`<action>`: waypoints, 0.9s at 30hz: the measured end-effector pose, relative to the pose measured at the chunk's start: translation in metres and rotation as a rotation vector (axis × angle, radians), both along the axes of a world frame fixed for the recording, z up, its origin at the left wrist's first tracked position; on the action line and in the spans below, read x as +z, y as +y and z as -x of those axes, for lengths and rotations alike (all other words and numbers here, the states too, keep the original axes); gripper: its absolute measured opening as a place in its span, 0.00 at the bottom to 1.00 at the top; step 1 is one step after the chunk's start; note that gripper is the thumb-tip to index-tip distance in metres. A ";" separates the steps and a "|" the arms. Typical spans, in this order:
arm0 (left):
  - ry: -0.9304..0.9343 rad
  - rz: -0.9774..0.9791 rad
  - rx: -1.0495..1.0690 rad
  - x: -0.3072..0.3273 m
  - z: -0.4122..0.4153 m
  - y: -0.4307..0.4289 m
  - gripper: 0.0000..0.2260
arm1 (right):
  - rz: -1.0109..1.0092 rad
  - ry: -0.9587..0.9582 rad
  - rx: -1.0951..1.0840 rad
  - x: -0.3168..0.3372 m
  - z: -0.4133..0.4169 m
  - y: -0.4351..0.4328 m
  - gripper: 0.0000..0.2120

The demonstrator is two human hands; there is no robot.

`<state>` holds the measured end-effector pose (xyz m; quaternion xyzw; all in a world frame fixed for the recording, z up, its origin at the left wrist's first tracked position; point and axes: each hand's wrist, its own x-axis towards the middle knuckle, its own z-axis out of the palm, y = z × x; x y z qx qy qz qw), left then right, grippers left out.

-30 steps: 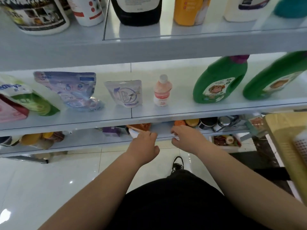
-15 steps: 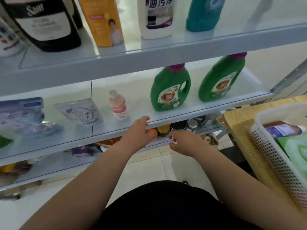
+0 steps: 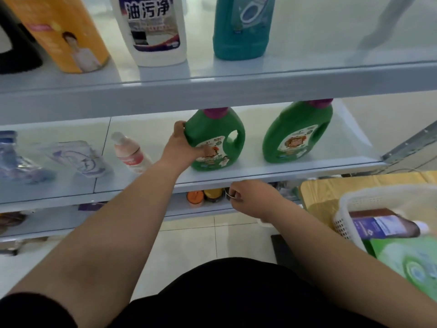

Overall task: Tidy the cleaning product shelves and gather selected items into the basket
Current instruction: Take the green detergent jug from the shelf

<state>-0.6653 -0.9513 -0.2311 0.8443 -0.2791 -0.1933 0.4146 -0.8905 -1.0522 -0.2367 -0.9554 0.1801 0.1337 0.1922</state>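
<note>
Two green detergent bottles with purple caps stand on the middle shelf (image 3: 260, 172). My left hand (image 3: 182, 144) grips the left one (image 3: 220, 140) by its left side, thumb across the label. The other green bottle (image 3: 298, 133) stands free to its right. My right hand (image 3: 250, 197) hovers under the shelf's front edge, fingers curled, pinching a small pale thing that I cannot identify. A white basket (image 3: 354, 197) at the right holds a brown bottle with a blue label (image 3: 383, 227) and a green pack (image 3: 411, 263).
The basket sits on a yellow wooden table (image 3: 331, 185). A small pink bottle (image 3: 128, 152) and pouches (image 3: 80, 159) lie left on the middle shelf. Orange (image 3: 66, 36), white (image 3: 153, 31) and teal (image 3: 241, 27) bottles stand above. Jars (image 3: 195, 197) sit on the low shelf.
My left hand rose from the shelf's front edge and took hold of the left green bottle. The view swung right, bringing the basket in. My right hand stayed below the shelf edge.
</note>
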 end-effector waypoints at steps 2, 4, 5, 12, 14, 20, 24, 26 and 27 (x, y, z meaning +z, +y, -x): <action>0.008 0.048 0.026 -0.004 0.008 0.001 0.35 | -0.015 -0.013 0.002 -0.004 0.003 -0.010 0.09; -0.034 0.069 0.040 -0.006 0.017 0.005 0.34 | -0.056 -0.045 -0.041 -0.010 0.006 -0.017 0.10; -0.049 0.076 0.042 -0.006 0.022 0.008 0.34 | -0.105 -0.079 -0.087 -0.013 0.007 -0.019 0.11; 0.158 0.193 0.065 0.001 0.065 0.065 0.22 | -0.870 -0.435 -0.696 -0.025 0.006 -0.003 0.31; 0.256 0.211 0.074 0.001 0.073 0.083 0.20 | -0.997 -0.430 -0.732 -0.025 0.005 0.005 0.31; 0.424 0.124 0.150 -0.009 0.069 0.125 0.20 | -1.509 -0.513 -0.821 -0.021 -0.001 0.044 0.12; 0.410 0.057 0.018 -0.017 0.063 0.157 0.43 | -1.400 -0.548 -0.794 -0.014 -0.006 0.102 0.17; 0.335 -0.008 0.009 -0.018 0.066 0.166 0.55 | -1.327 -0.548 -0.740 -0.006 -0.009 0.134 0.20; 0.312 -0.005 0.023 -0.016 0.066 0.171 0.57 | -1.301 -0.551 -0.717 -0.003 -0.009 0.148 0.20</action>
